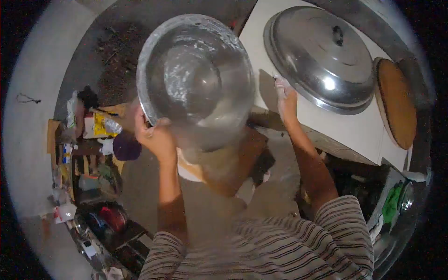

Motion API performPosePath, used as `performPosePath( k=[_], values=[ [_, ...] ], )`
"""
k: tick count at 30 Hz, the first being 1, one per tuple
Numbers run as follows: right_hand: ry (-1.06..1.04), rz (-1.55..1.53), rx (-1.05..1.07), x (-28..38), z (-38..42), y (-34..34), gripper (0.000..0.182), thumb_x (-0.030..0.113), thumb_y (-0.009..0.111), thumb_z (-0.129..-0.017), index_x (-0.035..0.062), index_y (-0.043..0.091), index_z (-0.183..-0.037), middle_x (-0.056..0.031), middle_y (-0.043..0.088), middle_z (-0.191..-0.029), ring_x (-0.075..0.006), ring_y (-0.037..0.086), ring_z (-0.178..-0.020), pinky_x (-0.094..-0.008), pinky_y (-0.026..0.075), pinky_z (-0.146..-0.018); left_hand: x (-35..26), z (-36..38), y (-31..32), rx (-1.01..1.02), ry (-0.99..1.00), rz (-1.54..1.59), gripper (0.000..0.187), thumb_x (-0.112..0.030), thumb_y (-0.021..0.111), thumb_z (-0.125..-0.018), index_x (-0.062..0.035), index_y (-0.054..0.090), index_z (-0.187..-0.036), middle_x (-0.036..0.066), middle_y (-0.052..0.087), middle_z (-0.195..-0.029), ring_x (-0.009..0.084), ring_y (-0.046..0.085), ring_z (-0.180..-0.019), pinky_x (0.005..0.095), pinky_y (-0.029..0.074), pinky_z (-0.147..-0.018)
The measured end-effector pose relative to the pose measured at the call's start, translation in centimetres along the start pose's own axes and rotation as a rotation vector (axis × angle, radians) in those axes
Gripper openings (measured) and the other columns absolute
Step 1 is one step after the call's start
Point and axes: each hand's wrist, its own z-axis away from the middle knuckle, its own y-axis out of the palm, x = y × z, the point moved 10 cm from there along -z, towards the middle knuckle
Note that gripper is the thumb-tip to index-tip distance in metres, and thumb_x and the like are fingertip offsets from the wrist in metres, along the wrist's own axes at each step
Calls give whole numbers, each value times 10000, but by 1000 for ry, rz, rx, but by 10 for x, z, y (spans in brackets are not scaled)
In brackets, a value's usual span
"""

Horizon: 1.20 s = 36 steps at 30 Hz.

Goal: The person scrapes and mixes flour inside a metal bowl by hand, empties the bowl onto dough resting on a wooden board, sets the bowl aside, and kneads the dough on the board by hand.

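Observation:
A wide metal bowl (196, 79) with white, flour-like smears over its inside is tilted up in front of me. My left hand (156, 137) is closed on its lower left rim, the thumb along the edge. My right hand (286, 95) is off the bowl, its fingers stretched up and coated in white residue. It is beside the near left rim of a large domed metal lid (322, 60), over the edge of a white counter (345, 133). The lid has a dark handle on top.
A round brown board (396, 102) lies right of the lid. A shelf with packets, including a yellow one (103, 125), and other household items stands at the left. A purple round thing (127, 145) is near it. Green cloth (393, 203) shows at the lower right.

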Motion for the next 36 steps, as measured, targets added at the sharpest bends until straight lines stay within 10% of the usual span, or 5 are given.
performPosePath(
  k=[4, 6, 15, 28, 36],
  values=[
    [-35, -704, 202, -42, 98, 55, 453, 242, 398, -850, -31, 322, -1203, -159, 399, -1190, -241, 399, -1074, -314, 331, -888, -7, -3, -44, 7, 69, -78, 449, 50, 454, -552, 83, 470, -1000, 106, 523, -951, 174, 496, -852, 265, 376, -781],
    [-184, 57, 551, -35, 161, 85, 563, 230, 448, -816, -31, 201, -1249, -155, 237, -1295, -266, 282, -1161, -332, 267, -950, 1, -4, -63, -15, 127, -15, 440, 41, 455, -558, 82, 473, -995, 98, 522, -944, 169, 492, -852, 263, 367, -795],
    [177, -58, 878, 171, 173, 188, 423, 229, 579, -712, -38, 456, -1016, -160, 561, -908, -241, 544, -859, -357, 436, -722, 18, -4, -85, 52, 254, -89, 460, 27, 492, -588, 71, 480, -1046, 132, 525, -1031, 211, 495, -951, 289, 355, -855],
    [798, -465, 218, -39, 326, 270, 398, 240, 594, -697, -32, 476, -962, -163, 567, -838, -256, 556, -789, -362, 439, -675, 93, 3, -69, 390, 390, -74, 468, -45, 544, -706, -8, 428, -1158, 151, 465, -1154, 204, 460, -1049, 317, 354, -884],
    [1111, -795, 204, -56, 369, 349, 385, 247, 603, -687, -29, 488, -929, -165, 570, -796, -266, 563, -746, -365, 441, -646, 60, 39, -54, 469, 449, -178, 529, 39, 425, -658, -44, 407, -1181, 157, 446, -1170, 274, 431, -1074, 344, 326, -908]
  ],
)
